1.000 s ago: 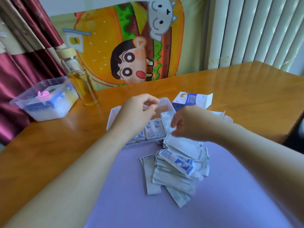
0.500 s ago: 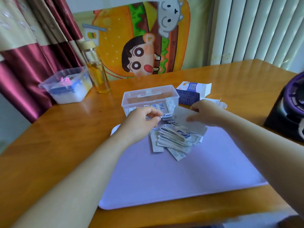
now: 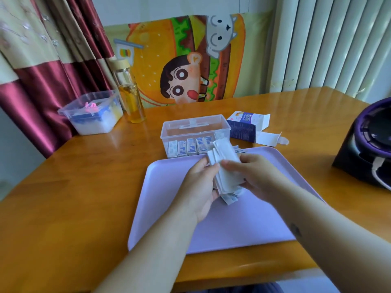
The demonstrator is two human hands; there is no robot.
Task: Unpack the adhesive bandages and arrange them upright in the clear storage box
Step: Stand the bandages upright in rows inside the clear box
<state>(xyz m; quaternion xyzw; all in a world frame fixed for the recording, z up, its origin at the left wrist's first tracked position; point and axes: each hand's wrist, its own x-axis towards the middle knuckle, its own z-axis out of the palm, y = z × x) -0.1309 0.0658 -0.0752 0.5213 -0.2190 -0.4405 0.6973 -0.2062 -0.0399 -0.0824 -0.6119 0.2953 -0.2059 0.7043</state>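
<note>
Head view, one frame logged. Both hands are over the far half of the lilac tray (image 3: pixel 243 225), which lies on the wooden bench (image 3: pixel 74 197). Left grip (image 3: pixel 198 182): fingers curled round the left edge of a stack of wrapped adhesive bandages (image 3: pixel 227 166), holding it. Right grip (image 3: pixel 256 176): thumb laid across the stack's near face, fingers under its right side, also holding it. I read the stack as tilted, its top end leaning toward the clear storage box (image 3: pixel 169 127), with the wrappers fanned unevenly at that end. A few loose bandages (image 3: pixel 229 198) poke out below the hands; I cannot tell whether they rest on the tray or hang from the stack. The box stands open on the bench at the tray's far edge. Inside it a row of upright bandages (image 3: pixel 191 146) stands against the near wall, from the left end to past the middle. Right of the box lies the opened blue-and-white carton (image 3: pixel 243 127), flaps loose. Far left stands a glass bottle (image 3: pixel 129 96) of yellow liquid beside a second clear tub (image 3: pixel 93 115). A black-and-purple bag (image 3: pixel 368 144) sits at the right edge.
</note>
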